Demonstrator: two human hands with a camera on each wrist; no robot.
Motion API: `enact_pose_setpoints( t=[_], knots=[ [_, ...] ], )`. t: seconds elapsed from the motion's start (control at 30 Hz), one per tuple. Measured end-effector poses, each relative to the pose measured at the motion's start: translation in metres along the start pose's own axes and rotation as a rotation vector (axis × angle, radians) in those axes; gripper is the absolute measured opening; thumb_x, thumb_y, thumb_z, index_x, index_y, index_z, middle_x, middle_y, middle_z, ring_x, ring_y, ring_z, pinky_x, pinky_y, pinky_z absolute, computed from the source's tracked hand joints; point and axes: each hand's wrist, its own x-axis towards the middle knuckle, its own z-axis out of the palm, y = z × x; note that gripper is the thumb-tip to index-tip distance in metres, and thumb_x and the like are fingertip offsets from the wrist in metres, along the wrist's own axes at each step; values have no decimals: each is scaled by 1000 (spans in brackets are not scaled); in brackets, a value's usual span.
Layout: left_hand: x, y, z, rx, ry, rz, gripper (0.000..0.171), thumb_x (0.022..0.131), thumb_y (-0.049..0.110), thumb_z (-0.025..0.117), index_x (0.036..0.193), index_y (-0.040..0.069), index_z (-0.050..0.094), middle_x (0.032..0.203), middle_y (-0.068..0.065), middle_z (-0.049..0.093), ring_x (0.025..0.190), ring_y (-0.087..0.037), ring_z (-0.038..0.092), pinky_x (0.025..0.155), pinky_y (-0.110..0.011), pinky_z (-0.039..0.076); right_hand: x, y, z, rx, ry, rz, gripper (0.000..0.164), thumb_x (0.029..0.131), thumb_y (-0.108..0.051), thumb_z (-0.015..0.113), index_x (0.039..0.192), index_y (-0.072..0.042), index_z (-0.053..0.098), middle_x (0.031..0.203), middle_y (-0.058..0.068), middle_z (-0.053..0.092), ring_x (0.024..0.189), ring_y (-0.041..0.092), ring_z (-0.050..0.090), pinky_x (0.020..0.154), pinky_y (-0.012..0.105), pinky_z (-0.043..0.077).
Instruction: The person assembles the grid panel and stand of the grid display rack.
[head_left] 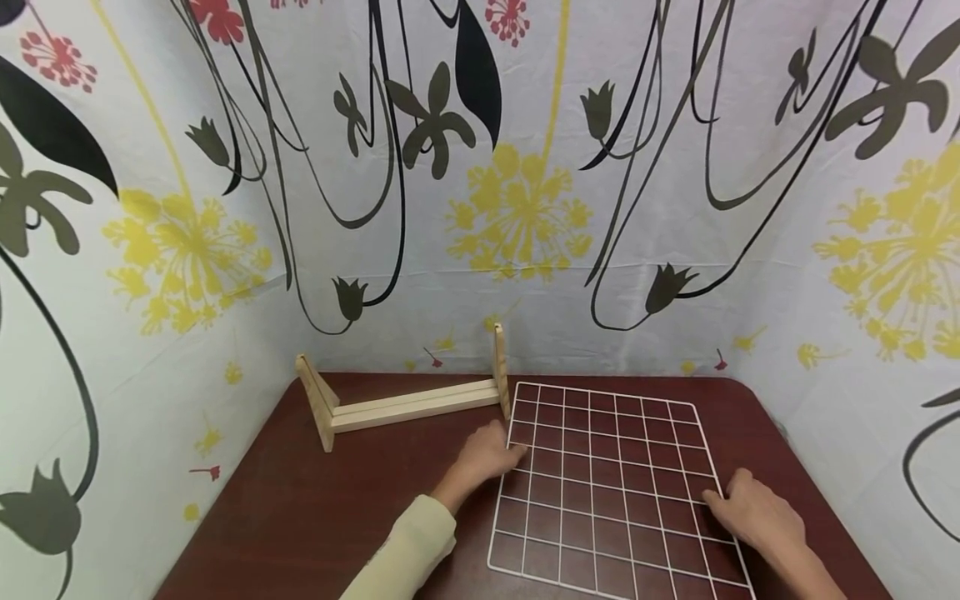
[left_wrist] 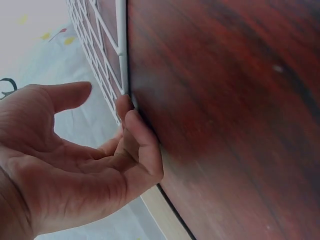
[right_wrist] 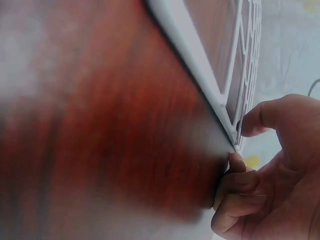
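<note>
A white wire grid panel (head_left: 603, 492) lies nearly flat over the dark red tabletop, right of the middle in the head view. At its left edge is my left hand (head_left: 486, 454), fingers curled at the outer wire (left_wrist: 122, 60) and thumb raised over the grid. My right hand (head_left: 761, 510) holds the opposite edge, its thumb above the wire and its curled fingers low against the tabletop in the right wrist view. A wooden stand (head_left: 416, 406), two upright end pieces joined by a long bar, stands behind my left hand, its right upright close to the panel's far left corner.
The dark red table (head_left: 300, 508) ends at the back against a white cloth (head_left: 480, 333) printed with flowers. More of this cloth hangs along the left and right sides. A cream sleeve (head_left: 408, 546) covers my left forearm.
</note>
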Motion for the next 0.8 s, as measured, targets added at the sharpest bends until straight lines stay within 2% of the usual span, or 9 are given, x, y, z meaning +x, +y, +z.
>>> enact_pose_setpoints(
  t=[0.13, 0.27, 0.33, 0.5, 0.63, 0.73, 0.8],
  knots=[
    [14, -10, 14, 37, 12, -21, 48, 90, 44, 75, 104, -1, 65, 88, -14, 69, 76, -29, 68, 67, -44, 57, 2, 0, -2, -10, -7, -14, 48, 99, -51, 58, 93, -3, 54, 77, 10, 61, 70, 27, 59, 59, 46, 47],
    [17, -8, 15, 71, 5, -20, 23, 87, 27, 75, 80, 8, 64, 74, -7, 65, 63, -24, 62, 55, -42, 53, 4, 1, -4, -7, 7, -21, 39, 97, -46, 60, 82, -10, 54, 74, 7, 60, 69, 26, 57, 58, 45, 45],
    [21, -10, 19, 104, 21, -14, 15, 85, 20, 72, 76, 11, 64, 72, -7, 65, 63, -25, 62, 54, -42, 52, 5, 2, -4, 1, 16, -25, 37, 95, -44, 61, 77, -13, 53, 72, 6, 58, 69, 25, 55, 58, 43, 43],
    [26, -11, 17, 84, 22, -84, 7, 80, 14, 69, 76, 14, 64, 72, -5, 64, 65, -25, 59, 55, -43, 50, 7, 3, -2, 22, 51, -74, 35, 92, -38, 64, 68, -15, 51, 64, 1, 51, 63, 20, 50, 59, 36, 39],
    [12, 8, -4, 45, -3, -117, 9, 81, 8, 67, 74, 11, 62, 70, -7, 62, 65, -26, 58, 56, -44, 50, 9, 5, 0, 33, 101, -109, 34, 90, -37, 69, 65, -15, 60, 63, -2, 53, 61, 17, 48, 59, 36, 40],
    [3, 19, -12, 63, -16, -106, 8, 82, 6, 68, 75, 9, 63, 73, -8, 65, 67, -28, 61, 57, -45, 51, 9, 7, 0, 39, 115, -116, 32, 87, -38, 72, 66, -15, 64, 64, -2, 56, 63, 17, 48, 59, 36, 41],
    [4, 21, -11, 86, -25, -90, 9, 82, 7, 69, 74, 9, 64, 75, -8, 67, 68, -28, 64, 56, -45, 52, 8, 8, -1, 42, 109, -110, 32, 86, -39, 73, 66, -16, 64, 66, -1, 58, 64, 17, 49, 60, 36, 42]
  ],
)
